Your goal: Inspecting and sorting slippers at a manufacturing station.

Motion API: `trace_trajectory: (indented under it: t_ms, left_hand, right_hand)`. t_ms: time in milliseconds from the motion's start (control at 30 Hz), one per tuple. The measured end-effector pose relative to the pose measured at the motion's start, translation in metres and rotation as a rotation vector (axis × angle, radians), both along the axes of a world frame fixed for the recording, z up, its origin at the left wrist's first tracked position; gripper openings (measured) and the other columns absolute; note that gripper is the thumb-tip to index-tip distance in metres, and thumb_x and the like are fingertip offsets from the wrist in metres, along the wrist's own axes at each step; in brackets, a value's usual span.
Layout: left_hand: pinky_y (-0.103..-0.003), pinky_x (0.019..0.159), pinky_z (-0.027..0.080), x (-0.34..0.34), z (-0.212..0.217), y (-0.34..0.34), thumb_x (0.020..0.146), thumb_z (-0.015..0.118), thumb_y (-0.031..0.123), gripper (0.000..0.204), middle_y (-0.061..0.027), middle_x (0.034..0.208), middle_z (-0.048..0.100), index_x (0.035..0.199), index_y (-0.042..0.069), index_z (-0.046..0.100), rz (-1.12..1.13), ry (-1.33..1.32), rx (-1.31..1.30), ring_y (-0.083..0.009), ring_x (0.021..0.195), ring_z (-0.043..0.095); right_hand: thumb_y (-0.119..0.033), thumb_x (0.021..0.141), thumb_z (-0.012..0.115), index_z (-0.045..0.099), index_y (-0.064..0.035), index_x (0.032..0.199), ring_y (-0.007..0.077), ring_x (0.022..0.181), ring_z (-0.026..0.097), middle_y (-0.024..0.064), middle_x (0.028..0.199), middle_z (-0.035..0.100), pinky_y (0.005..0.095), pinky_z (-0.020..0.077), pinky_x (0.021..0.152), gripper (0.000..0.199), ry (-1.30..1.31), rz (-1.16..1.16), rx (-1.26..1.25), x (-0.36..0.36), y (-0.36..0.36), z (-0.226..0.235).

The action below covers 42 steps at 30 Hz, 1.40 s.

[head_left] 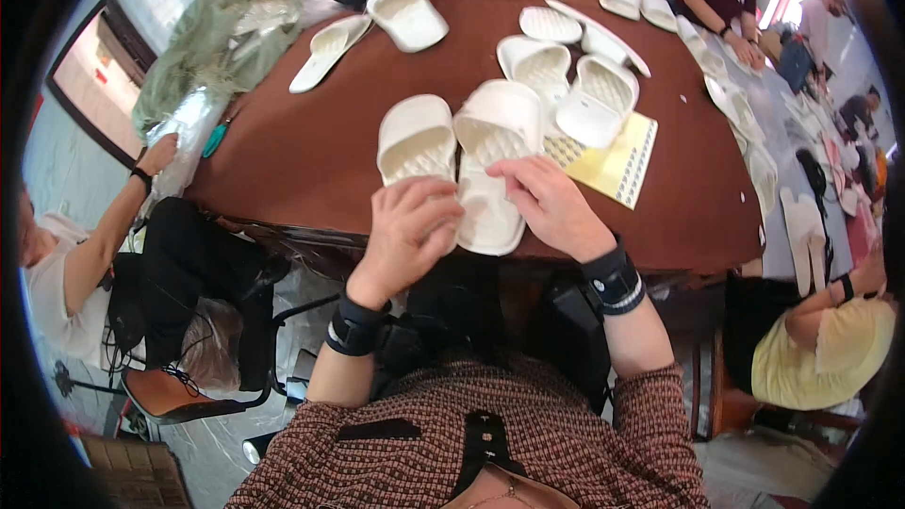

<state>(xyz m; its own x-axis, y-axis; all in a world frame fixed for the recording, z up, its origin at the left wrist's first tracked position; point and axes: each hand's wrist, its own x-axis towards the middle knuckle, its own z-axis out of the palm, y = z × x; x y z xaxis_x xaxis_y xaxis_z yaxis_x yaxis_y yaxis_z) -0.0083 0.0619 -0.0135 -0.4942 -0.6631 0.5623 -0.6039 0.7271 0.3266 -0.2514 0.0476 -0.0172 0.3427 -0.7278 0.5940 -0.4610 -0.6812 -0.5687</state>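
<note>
A pair of white slippers lies in front of me, toes pointing away. My left hand (410,231), fingers loosely bent and apart, is over the heel of the left slipper (415,123) and hides most of it. My right hand (556,207) is at the right edge of the right slipper (495,217), its index finger stretched over the footbed near the strap and its thumb apart. I see nothing held in either hand. Right of the pair is a yellow sheet of small dark stickers (627,165), partly under another white slipper (599,99).
More white slippers (407,17) lie farther back on the brown table (311,151), with others along its right edge. Green clear-wrapped bags (217,38) stand at the left beside a seated person (85,273). Other people sit opposite and at the right.
</note>
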Motion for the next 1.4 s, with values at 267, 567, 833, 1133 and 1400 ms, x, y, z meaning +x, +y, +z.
trace_trajectory:
  t_ms: [267, 567, 833, 1133, 1400]
  left_hand:
    - [-0.042, 0.1, 0.036, -0.003, 0.0, 0.001, 0.081, 0.068, 0.013, 0.02, -0.0013, 0.121, 0.065, 0.101, 0.015, 0.07, 0.004, -0.003, -0.009, -0.0249, 0.118, 0.054]
    - [-0.043, 0.101, 0.035, -0.002, -0.001, 0.005, 0.081, 0.068, 0.012, 0.02, -0.0014, 0.121, 0.065, 0.1, 0.015, 0.07, 0.023, -0.009, 0.005, -0.0255, 0.121, 0.053]
    - [-0.043, 0.101, 0.036, -0.003, -0.001, 0.002, 0.081, 0.069, 0.012, 0.02, -0.0011, 0.121, 0.065, 0.1, 0.015, 0.071, 0.017, -0.013, 0.011, -0.0255, 0.121, 0.053]
    - [-0.043, 0.101, 0.036, -0.003, -0.001, 0.002, 0.082, 0.069, 0.012, 0.019, -0.0012, 0.12, 0.065, 0.1, 0.015, 0.071, 0.014, -0.003, 0.006, -0.0257, 0.12, 0.053]
    - [-0.043, 0.101, 0.035, -0.002, -0.001, 0.002, 0.082, 0.07, 0.014, 0.018, -0.0012, 0.12, 0.065, 0.1, 0.015, 0.071, 0.015, -0.003, 0.018, -0.0258, 0.12, 0.054]
  right_hand:
    - [0.002, 0.084, 0.054, 0.062, -0.0033, 0.113, 0.0302, 0.091, 0.058, 0.011, 0.091, 0.062, 0.0393, 0.0482, 0.086, 0.03, -0.1, -0.017, 0.105, -0.004, 0.004, -0.002]
    - [0.004, 0.087, 0.055, 0.06, -0.0032, 0.121, 0.0217, 0.088, 0.06, 0.0097, 0.097, 0.061, 0.0323, 0.0504, 0.081, 0.036, -0.026, -0.01, 0.158, -0.002, 0.009, 0.001]
    - [0.004, 0.087, 0.056, 0.058, -0.0024, 0.121, 0.031, 0.091, 0.058, 0.0125, 0.093, 0.059, 0.0403, 0.0487, 0.083, 0.035, 0.096, -0.08, -0.074, 0.004, 0.009, 0.002]
    - [0.004, 0.085, 0.057, 0.057, -0.0008, 0.115, 0.0315, 0.093, 0.058, 0.0138, 0.098, 0.059, 0.0409, 0.0466, 0.088, 0.031, 0.261, -0.147, -0.223, 0.01, 0.008, -0.003]
    - [0.005, 0.088, 0.053, 0.057, -0.0028, 0.121, 0.0285, 0.09, 0.059, 0.0136, 0.095, 0.059, 0.0387, 0.0485, 0.085, 0.034, 0.08, -0.091, -0.006, 0.008, 0.014, 0.01]
